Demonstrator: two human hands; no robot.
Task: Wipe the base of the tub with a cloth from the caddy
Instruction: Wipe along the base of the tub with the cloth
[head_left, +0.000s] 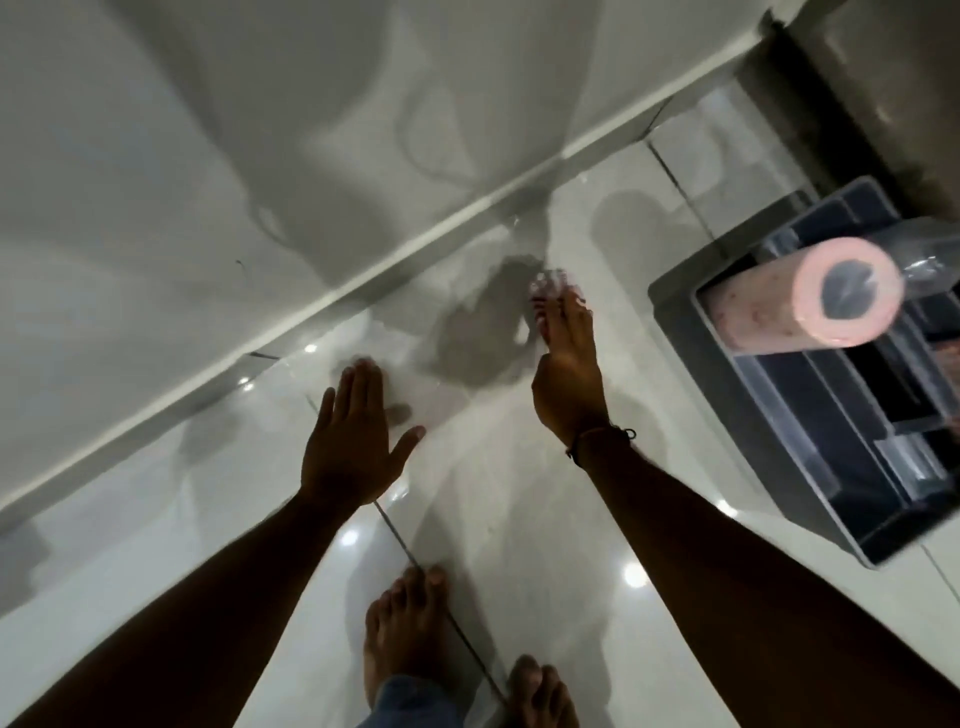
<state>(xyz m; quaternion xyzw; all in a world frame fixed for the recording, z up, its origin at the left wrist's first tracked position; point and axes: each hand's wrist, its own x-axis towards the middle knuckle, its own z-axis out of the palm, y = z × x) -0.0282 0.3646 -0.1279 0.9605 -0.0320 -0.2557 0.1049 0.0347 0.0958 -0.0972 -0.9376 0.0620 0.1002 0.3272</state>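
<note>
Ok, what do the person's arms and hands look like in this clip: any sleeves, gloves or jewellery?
Both forearms are bare, with no sleeves and no gloves. The left hand carries nothing on wrist or fingers that shows. The right hand has a thin dark cord bracelet at the wrist, with a small knot or loop sticking out on its outer side. No rings or watch can be made out; the fingertips are motion-blurred.

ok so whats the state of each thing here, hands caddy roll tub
left hand: open, flat, empty
right hand: fingers extended, empty, no cloth
caddy: on the floor to the right, untouched
pink roll: lying across the caddy
tub: nothing touching it
</note>
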